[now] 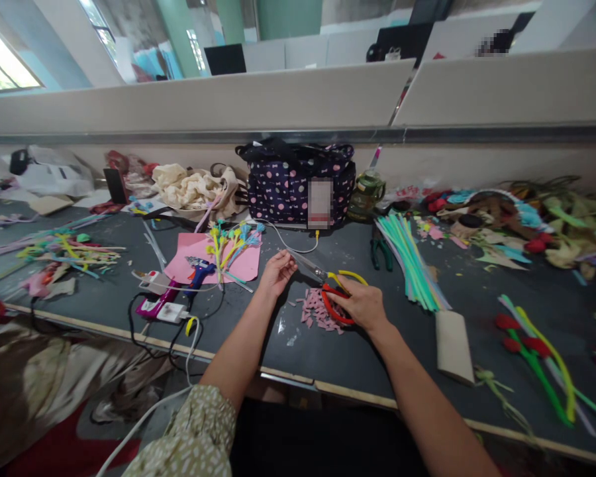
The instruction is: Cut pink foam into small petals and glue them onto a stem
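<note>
My right hand point(360, 305) grips a pair of scissors point(328, 281) by its red and yellow handles, blades pointing left toward my left hand point(277, 270). My left hand is pinched shut just at the blade tips; what it holds is too small to make out. Below the scissors lies a small heap of pink cut scraps point(316, 310) on the dark table point(328, 358). To the left, a pink sheet point(213, 262) carries several coloured craft flowers point(228, 242) and a blue glue gun point(198, 271).
A dotted dark bag point(278, 182) stands at the back. A bundle of green sticks point(410, 262) and green pliers point(380, 252) lie right of my hands. A power strip point(153, 301) with cables sits at left. Red-tipped green stems point(536, 358) and a beige block point(453, 344) lie at right.
</note>
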`<state>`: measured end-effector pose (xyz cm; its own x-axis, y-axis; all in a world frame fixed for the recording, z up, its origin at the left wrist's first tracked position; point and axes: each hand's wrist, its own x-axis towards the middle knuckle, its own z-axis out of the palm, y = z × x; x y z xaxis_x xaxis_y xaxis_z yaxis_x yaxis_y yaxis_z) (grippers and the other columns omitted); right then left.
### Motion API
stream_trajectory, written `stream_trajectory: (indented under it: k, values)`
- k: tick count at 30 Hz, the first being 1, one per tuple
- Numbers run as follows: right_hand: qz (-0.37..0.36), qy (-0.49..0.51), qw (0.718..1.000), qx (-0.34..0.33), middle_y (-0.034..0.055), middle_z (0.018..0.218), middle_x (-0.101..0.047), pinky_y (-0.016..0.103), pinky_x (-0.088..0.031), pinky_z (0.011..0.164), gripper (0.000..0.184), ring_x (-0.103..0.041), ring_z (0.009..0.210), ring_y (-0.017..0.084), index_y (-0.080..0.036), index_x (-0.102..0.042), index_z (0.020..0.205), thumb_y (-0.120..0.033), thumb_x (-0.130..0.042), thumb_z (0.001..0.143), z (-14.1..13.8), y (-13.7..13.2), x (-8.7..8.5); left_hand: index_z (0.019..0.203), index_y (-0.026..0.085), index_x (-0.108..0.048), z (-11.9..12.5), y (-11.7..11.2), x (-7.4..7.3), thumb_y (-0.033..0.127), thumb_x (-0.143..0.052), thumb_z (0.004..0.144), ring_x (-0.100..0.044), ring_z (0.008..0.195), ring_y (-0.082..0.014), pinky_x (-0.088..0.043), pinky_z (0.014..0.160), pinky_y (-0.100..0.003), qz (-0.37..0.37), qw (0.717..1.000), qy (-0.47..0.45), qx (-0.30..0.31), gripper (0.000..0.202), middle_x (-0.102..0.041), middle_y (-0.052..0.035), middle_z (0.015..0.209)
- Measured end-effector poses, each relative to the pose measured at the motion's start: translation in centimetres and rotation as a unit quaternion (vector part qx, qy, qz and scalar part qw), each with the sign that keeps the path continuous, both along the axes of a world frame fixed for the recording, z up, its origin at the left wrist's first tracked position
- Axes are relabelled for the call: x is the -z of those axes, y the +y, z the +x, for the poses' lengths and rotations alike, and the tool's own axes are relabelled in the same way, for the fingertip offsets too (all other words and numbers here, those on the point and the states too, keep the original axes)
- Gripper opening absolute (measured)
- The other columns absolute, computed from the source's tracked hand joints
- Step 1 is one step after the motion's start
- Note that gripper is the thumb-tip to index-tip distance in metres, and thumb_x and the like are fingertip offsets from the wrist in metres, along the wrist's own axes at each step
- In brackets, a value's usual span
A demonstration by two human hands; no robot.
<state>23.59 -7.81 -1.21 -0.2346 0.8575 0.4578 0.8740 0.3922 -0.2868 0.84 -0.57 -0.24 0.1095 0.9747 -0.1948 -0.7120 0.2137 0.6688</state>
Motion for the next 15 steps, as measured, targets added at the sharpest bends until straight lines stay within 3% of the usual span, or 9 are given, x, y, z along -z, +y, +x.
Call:
stream_trajectory:
  k: [4,7,11,15]
  values:
    - [-0.012,0.010,1.000,-0.017,0.0061,0.105,-0.072,0.031,-0.053,0.075,0.042,-0.068,0.092,0.021,-0.022,-0.065,0.117,-0.048,-0.056,0.086,0.0,0.0,0.1,0.077,0.014,-0.058,0.0,0.0,-0.1,0.013,-0.076,0.065,-0.053,0.053,-0.0049,-0.049,0.062,-0.020,0.001,1.000,0.005,0.001,0.022,-0.056,0.0037,0.062]
    - [-0.012,0.011,1.000,0.008,0.0067,0.104,-0.072,0.032,-0.053,0.074,0.042,-0.068,0.090,0.022,-0.022,-0.064,0.116,-0.049,-0.055,0.085,0.0,0.1,0.1,0.077,0.014,-0.059,0.0,0.0,-0.2,0.013,-0.076,0.064,-0.053,0.053,-0.0042,-0.049,0.062,-0.019,0.004,1.000,0.010,0.006,0.022,-0.058,0.0030,0.066]
    - [-0.016,-0.008,0.998,0.062,0.0092,0.104,-0.071,0.034,-0.052,0.070,0.048,-0.067,0.089,0.025,-0.019,-0.061,0.117,-0.051,-0.056,0.082,-0.4,0.0,-0.8,0.079,0.014,-0.059,-0.1,0.0,-0.2,0.015,-0.076,0.065,-0.053,0.053,-0.0040,-0.049,0.061,-0.019,0.012,1.000,0.016,0.005,0.022,-0.060,0.0024,0.068]
    - [-0.019,-0.039,0.998,0.048,0.0132,0.112,-0.065,0.033,-0.050,0.070,0.051,-0.062,0.098,0.026,-0.015,-0.056,0.118,-0.051,-0.053,0.082,-0.5,-0.3,-1.8,0.079,0.014,-0.058,-0.2,0.1,-0.1,0.015,-0.076,0.066,-0.054,0.054,-0.0037,-0.049,0.060,-0.018,0.011,1.000,0.021,-0.007,0.022,-0.060,0.0026,0.069]
